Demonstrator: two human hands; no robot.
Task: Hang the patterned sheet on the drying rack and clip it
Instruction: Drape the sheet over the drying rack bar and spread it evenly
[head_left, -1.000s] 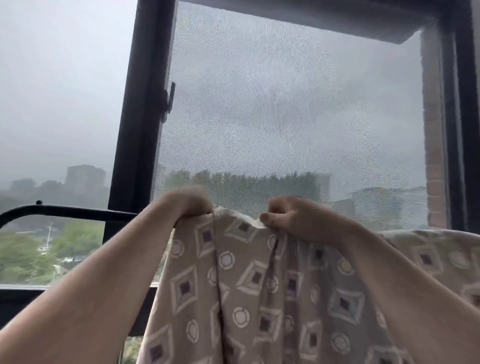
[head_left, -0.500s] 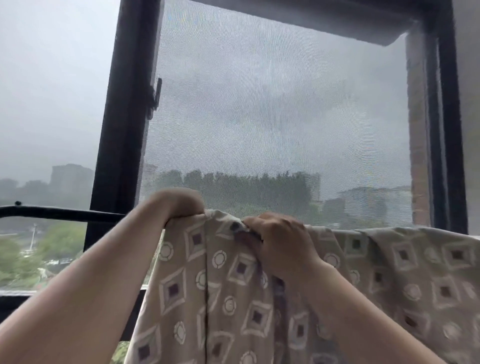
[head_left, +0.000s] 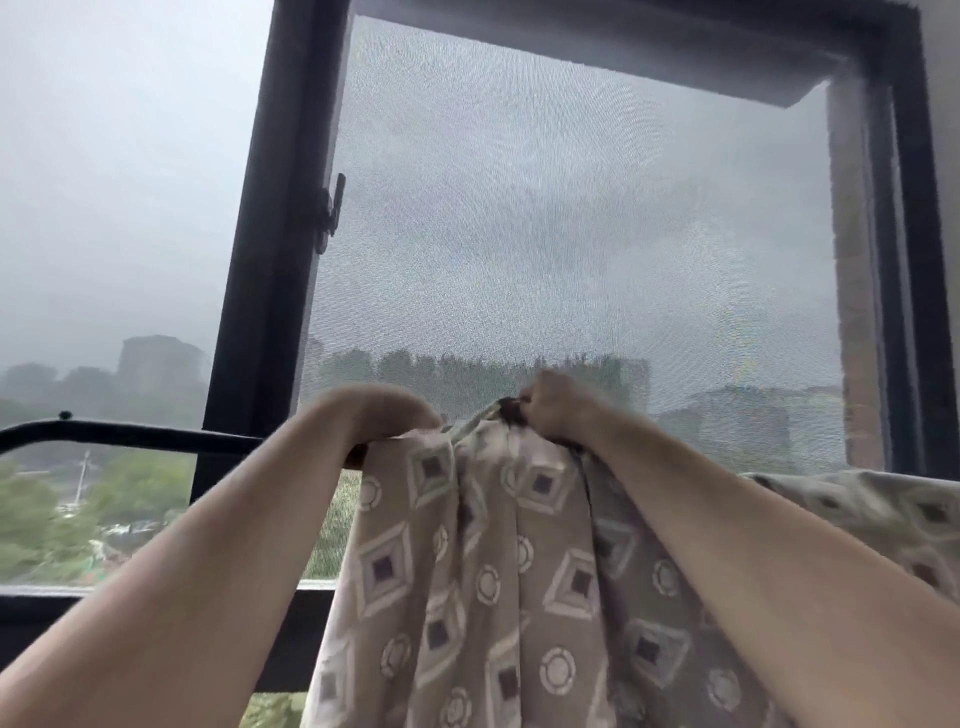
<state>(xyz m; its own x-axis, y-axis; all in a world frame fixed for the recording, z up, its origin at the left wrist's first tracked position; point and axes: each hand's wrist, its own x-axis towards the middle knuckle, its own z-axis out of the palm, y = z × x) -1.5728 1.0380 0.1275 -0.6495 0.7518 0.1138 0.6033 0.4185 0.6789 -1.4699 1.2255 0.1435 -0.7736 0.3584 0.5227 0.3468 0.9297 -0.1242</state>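
Two hands were up at the hanging line. Far left, the black rack bar (head_left: 130, 434) ran horizontal and bare as far as the left hand (head_left: 387, 415). That hand was hooked over the bar at the left corner of the patterned sheet (head_left: 493, 571), knuckles up. Its fingers curled over the far side and were hidden; judged to be clamping cloth against bar.

The sheet hung straight down from there, its top edge running left-right along the bar's axis. Just to the right, the right hand (head_left: 558, 410) pinched a bunched fold of that top edge, raised slightly above the bar line. A small dark thing (head_left: 511, 408) sat at its fingertips, touching the fold; clip or shadow, could not tell. Further right the sheet lay draped and lower, well apart from both hands.

Key relation: the bunched fold lay between the hands, held by the right, with the left nearer the free corner. Judgement: the fold needed spreading rightward along the bar, or clipping where it was pinched. Slack cloth could slide off. No basket or other container in view.
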